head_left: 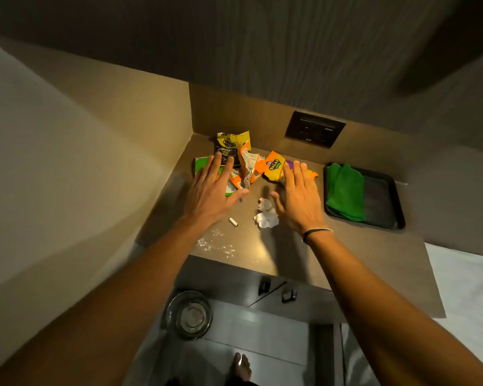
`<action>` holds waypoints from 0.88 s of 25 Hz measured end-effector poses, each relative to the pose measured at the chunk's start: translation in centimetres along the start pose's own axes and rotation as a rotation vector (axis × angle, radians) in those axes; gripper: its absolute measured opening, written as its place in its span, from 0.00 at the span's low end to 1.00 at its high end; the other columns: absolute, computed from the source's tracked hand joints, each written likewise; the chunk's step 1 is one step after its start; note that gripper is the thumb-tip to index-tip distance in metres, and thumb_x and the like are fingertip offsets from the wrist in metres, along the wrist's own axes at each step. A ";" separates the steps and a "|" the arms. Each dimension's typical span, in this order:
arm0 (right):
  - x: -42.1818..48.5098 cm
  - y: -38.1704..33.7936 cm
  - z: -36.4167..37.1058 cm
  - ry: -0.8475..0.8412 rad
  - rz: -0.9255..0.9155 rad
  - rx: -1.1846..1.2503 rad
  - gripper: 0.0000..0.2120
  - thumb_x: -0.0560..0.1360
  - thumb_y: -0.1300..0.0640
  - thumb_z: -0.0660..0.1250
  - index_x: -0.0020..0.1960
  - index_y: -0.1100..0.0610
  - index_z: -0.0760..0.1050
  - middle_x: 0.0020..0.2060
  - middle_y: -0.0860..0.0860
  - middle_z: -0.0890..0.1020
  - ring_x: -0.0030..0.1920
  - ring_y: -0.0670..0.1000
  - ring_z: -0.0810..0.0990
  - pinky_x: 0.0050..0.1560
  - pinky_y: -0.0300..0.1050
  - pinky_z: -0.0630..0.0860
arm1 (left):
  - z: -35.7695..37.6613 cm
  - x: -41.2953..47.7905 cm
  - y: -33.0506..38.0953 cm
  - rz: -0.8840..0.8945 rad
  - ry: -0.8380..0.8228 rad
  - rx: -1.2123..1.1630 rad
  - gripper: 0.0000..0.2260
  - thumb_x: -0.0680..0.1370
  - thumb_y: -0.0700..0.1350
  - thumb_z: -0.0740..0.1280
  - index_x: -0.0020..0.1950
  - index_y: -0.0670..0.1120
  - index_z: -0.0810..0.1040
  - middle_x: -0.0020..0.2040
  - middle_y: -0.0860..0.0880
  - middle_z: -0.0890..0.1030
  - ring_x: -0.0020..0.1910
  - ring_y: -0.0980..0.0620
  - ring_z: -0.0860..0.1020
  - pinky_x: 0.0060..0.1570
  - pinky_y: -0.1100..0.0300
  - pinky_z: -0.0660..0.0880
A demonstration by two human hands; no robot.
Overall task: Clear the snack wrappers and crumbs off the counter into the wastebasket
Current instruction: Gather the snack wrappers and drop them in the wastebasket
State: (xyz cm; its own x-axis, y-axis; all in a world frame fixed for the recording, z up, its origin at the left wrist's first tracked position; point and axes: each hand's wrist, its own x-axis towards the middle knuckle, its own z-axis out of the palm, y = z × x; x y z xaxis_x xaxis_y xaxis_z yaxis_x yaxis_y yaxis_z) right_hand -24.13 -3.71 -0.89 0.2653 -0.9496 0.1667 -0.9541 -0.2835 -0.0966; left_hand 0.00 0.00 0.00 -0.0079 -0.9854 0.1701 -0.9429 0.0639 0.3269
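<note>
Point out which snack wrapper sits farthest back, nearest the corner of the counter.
The yellow-and-black banana chips wrapper. It lies behind the orange wrappers and the green wrapper, closest to the back wall.

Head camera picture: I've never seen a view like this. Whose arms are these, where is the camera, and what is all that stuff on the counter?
There is no machine here. A person wears one wide-angle camera on the head, looking down along both bare arms.

The left hand lies spread, open, over a flat green wrapper, its fingertips at a yellow-and-black banana snack bag. The right hand, with a dark wristband, is open beside an orange snack bag. Neither hand grips anything yet.

Between the hands lie a torn orange-and-white wrapper, crumpled white paper, a small white stub and scattered white crumbs, all on the brown counter.

To the right, a black tray holds a folded green cloth. On the floor below stands a round metal wastebasket.
</note>
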 end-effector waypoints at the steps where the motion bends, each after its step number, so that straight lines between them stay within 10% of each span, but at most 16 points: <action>1: 0.9 1.0 0.6 -0.029 0.010 0.015 0.37 0.83 0.41 0.62 0.83 0.61 0.55 0.82 0.64 0.59 0.83 0.65 0.55 0.83 0.63 0.57 | 0.8 1.2 0.5 0.006 -0.007 -0.045 0.43 0.78 0.71 0.61 0.86 0.50 0.53 0.86 0.42 0.53 0.85 0.41 0.53 0.81 0.42 0.61; 6: 5.7 4.0 2.8 -0.247 0.070 0.032 0.39 0.81 0.44 0.69 0.84 0.55 0.54 0.83 0.63 0.58 0.82 0.67 0.56 0.81 0.63 0.58 | 3.5 5.8 2.6 -0.066 -0.146 -0.042 0.41 0.77 0.64 0.70 0.84 0.54 0.54 0.84 0.43 0.60 0.82 0.39 0.62 0.74 0.39 0.71; 10: 7.7 4.3 4.2 -0.288 -0.018 0.041 0.24 0.81 0.50 0.70 0.73 0.56 0.69 0.68 0.62 0.77 0.65 0.66 0.78 0.60 0.61 0.79 | 5.6 6.6 3.5 -0.030 -0.096 0.011 0.35 0.77 0.55 0.74 0.80 0.52 0.64 0.69 0.43 0.78 0.71 0.40 0.75 0.61 0.45 0.77; 13: 7.3 4.0 5.0 -0.139 -0.035 0.000 0.08 0.83 0.60 0.63 0.61 0.57 0.75 0.52 0.62 0.84 0.52 0.66 0.83 0.47 0.57 0.79 | 6.3 6.0 4.0 -0.041 0.023 0.084 0.27 0.79 0.45 0.71 0.78 0.50 0.70 0.61 0.43 0.85 0.60 0.39 0.83 0.51 0.46 0.80; 22: 0.8 -0.1 0.7 0.401 0.181 0.402 0.19 0.81 0.62 0.64 0.70 0.51 0.78 0.56 0.58 0.87 0.53 0.64 0.84 0.48 0.55 0.81 | 2.1 0.0 3.9 -0.070 0.388 -0.290 0.23 0.78 0.44 0.72 0.74 0.51 0.78 0.55 0.44 0.89 0.51 0.42 0.85 0.43 0.55 0.78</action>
State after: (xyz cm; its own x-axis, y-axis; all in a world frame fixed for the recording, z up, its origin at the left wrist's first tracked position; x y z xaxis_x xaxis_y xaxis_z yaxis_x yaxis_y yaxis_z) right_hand -23.78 -4.52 -1.46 -0.0448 -0.8851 0.4633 -0.8309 -0.2245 -0.5091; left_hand -4.35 -0.06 -0.64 0.2289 -0.8609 0.4544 -0.8049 0.0952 0.5858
